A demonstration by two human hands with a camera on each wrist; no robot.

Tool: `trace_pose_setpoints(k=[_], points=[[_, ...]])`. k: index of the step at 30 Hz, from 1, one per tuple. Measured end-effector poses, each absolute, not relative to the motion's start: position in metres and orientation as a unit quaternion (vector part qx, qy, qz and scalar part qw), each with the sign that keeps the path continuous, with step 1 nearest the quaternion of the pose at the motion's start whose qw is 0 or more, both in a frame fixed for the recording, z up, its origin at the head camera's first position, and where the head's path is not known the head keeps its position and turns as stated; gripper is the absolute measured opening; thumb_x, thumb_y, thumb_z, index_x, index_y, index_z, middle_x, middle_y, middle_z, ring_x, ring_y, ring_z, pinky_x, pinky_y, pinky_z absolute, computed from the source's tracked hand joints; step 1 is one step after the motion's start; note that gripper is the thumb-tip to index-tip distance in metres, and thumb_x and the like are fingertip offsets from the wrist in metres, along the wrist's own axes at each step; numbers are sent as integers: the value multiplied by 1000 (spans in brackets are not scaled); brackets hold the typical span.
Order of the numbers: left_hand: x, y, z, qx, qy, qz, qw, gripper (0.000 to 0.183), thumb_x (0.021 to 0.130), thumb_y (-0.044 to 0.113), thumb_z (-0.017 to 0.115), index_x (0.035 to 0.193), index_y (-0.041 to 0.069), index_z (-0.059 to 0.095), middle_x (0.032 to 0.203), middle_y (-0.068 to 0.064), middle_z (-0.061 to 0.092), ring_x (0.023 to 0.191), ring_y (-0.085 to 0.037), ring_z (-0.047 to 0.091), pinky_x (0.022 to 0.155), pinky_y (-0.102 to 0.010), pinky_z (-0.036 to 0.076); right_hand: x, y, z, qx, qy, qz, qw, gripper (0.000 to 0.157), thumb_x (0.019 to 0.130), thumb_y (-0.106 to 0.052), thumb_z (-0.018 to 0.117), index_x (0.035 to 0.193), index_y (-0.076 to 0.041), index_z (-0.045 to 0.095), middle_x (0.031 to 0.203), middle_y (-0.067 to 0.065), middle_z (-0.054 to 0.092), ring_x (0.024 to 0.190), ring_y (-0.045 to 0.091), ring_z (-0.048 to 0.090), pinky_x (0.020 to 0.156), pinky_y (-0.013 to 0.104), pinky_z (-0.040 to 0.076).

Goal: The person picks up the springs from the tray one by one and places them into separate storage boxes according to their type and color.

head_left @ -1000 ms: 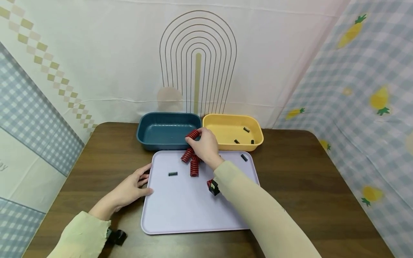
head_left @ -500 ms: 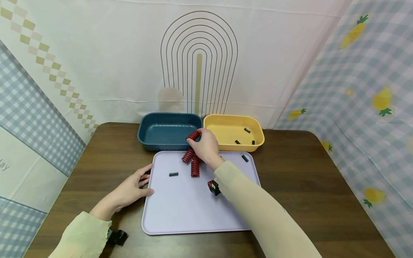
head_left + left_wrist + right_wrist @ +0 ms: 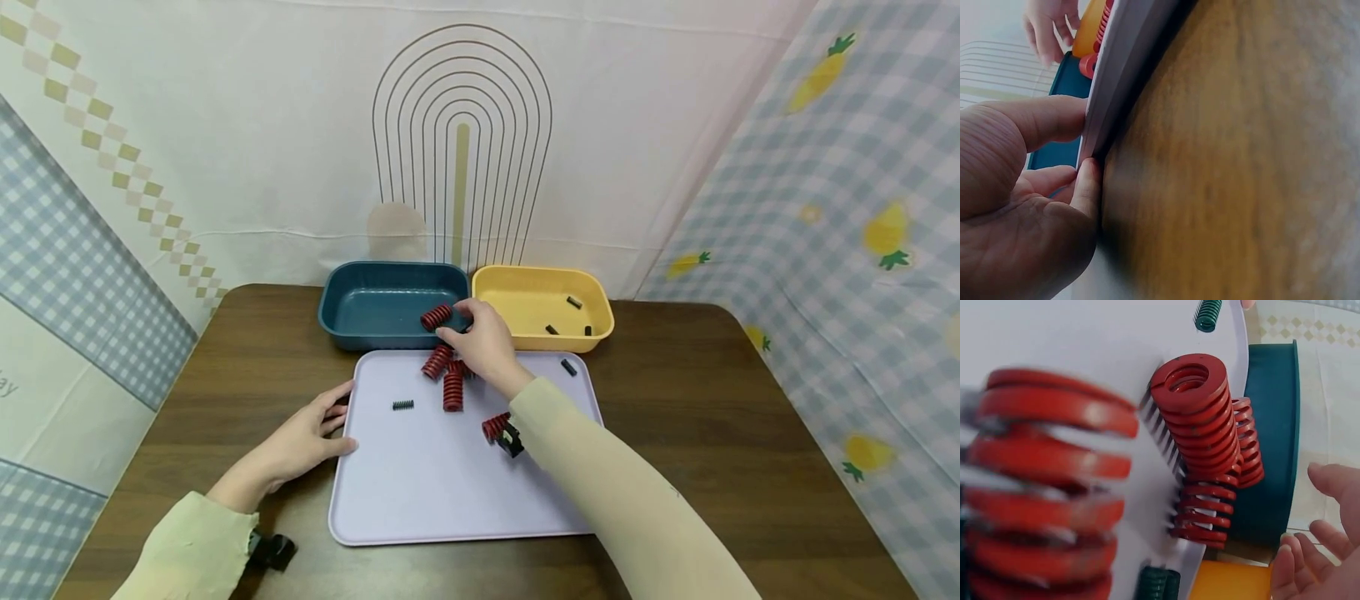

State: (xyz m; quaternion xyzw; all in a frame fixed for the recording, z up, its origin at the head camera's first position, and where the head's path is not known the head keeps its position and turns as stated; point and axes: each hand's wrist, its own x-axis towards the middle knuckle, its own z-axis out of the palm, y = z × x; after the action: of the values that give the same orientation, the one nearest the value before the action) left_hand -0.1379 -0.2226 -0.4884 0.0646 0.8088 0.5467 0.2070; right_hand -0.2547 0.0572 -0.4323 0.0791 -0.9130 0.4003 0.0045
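My right hand [image 3: 487,342] is over the front right corner of the blue box [image 3: 341,340]. Its fingers are spread and hold nothing, also in the right wrist view. A red coil spring [image 3: 436,317] is at the box's right end, just left of those fingertips. My left hand [image 3: 303,437] touches the left rim of the lilac tray [image 3: 420,492], thumb and fingertips apart along it. Several more red springs are on the tray, one upright-looking spring [image 3: 452,390] among a cluster below my right hand and another red spring [image 3: 495,427] beside the right wrist.
A yellow box [image 3: 517,321] with several small dark springs stands right of the blue one. On the tray lie a small green spring [image 3: 402,405] at left and a dark spring [image 3: 568,367] at upper right. A patterned cloth [image 3: 300,125] hangs behind the wooden table [image 3: 675,400].
My right hand has let go of the red spring, which is now lower and further left in the blue box. The fingers have spread and drawn back slightly rightward. The left hand stays put.
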Motion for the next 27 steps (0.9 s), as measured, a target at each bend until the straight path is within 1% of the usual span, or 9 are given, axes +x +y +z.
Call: trace_pose_setpoints(k=[4,7,9,12,15,17,22,25,27], points=[[-138,-222,-487,67,807,549,207,93,85,7,74,156,13,14,150,-23,25,138,-37,29,104,-41,39,-247,69,-429,102,-902,419,-12,51,85,-35,75,128,-14,58,123,5,58,87,18,53,72,30,50],[-138,-222,-486,67,805,551,207,93,85,7,74,156,13,14,150,-24,24,138,-38,29,104,-41,39,-242,76,-426,126,-898,421,-27,51,84,-35,76,128,-15,59,118,0,59,85,16,52,69,28,49],[-138,-222,-485,67,806,550,207,93,85,7,74,156,13,14,150,-24,24,138,-38,29,104,-41,39,-239,80,-426,137,-897,418,-38,52,84,-36,76,128,-14,60,117,0,60,86,17,53,69,28,49],[-137,-221,-485,68,809,547,205,93,85,7,74,156,13,14,149,-24,25,138,-38,29,104,-43,38,-234,82,-428,140,-902,405,-58,56,83,-38,76,129,-12,59,118,3,61,89,18,54,72,29,51],[-137,-222,-485,67,809,547,205,93,85,7,74,156,12,14,150,-25,24,138,-39,29,104,-42,38,-229,79,-432,132,-915,375,-65,60,82,-43,76,129,-9,59,121,3,60,96,18,56,80,32,51],[-137,-222,-486,63,808,548,206,93,85,7,74,156,13,14,150,-24,24,138,-38,30,104,-41,39,-226,77,-435,125,-927,349,-59,61,81,-46,76,127,-9,61,121,3,61,101,18,56,85,34,50],[-138,-221,-488,57,810,546,209,94,84,7,75,156,14,15,151,-23,23,138,-36,30,102,-37,40,-221,72,-446,112,-950,290,-38,61,78,-51,76,122,-10,64,119,4,63,107,19,55,91,38,48],[-139,-222,-489,54,810,545,209,94,84,8,75,156,14,15,152,-22,22,138,-36,30,102,-38,41,-220,68,-451,114,-958,264,-26,63,77,-54,76,122,-10,65,117,5,64,108,21,52,89,38,47],[-139,-222,-488,57,809,546,209,94,85,8,75,156,14,15,153,-22,21,138,-36,30,102,-39,40,-219,64,-454,117,-961,250,-16,64,76,-54,76,121,-10,65,115,4,65,104,21,50,85,36,46]])
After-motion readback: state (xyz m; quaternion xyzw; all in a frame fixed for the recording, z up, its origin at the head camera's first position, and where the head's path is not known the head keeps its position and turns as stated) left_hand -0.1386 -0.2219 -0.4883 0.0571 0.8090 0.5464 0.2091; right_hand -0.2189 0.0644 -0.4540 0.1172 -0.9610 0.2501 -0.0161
